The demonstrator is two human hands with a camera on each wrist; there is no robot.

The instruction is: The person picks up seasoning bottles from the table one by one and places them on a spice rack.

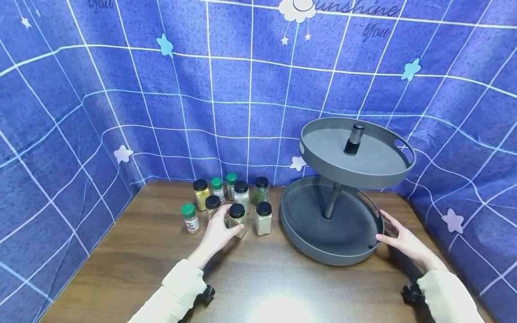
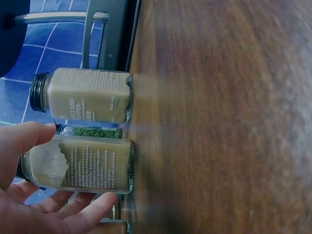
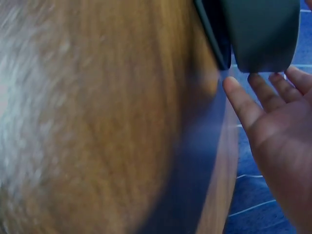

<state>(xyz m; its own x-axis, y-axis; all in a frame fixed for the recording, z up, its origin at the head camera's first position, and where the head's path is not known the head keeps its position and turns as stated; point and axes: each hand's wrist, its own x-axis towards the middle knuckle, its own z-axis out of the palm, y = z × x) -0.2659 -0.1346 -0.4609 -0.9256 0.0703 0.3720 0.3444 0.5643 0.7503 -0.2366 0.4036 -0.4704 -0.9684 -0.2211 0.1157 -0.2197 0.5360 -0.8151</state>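
Standing leftmost on the brown wood table [image 1: 133, 260] is a green-capped spice jar [image 1: 192, 223]; nr it, more jars incl. a black-capped yellow one [image 1: 202, 198]. Next, L hand [image 1: 216, 232] grasps a black-capped glass jar [image 1: 237, 221], thumb one side, fingers the other: squarish, clear, approx upright, beige contents, rows of pale print, whitish patch twd cap. Just R of it, a similar beige-filled jar [image 1: 263, 224]. Then a dk grey 2-tier round tray [image 1: 323, 257]; far R, R hand [image 1: 405, 242] at lower-tier rim, fingers extended, not clenched.
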